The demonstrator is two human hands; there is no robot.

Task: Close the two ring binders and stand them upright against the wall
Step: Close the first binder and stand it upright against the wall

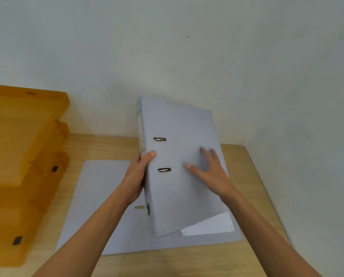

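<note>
A closed grey ring binder (pixel 177 196) is tilted up off the table, its top edge leaning toward the wall (pixel 187 56). My left hand (pixel 136 176) grips its spine side, thumb on the front cover. My right hand (pixel 209 172) lies flat with spread fingers on that cover. Beneath it a second grey binder (pixel 99 196) lies open and flat on the wooden table (pixel 99 146), with white paper (pixel 211 225) showing at its right side.
A stack of translucent orange letter trays (pixel 21 166) fills the left side of the table. The wall runs along the back and wraps around the right edge. Bare wood shows in front of the open binder.
</note>
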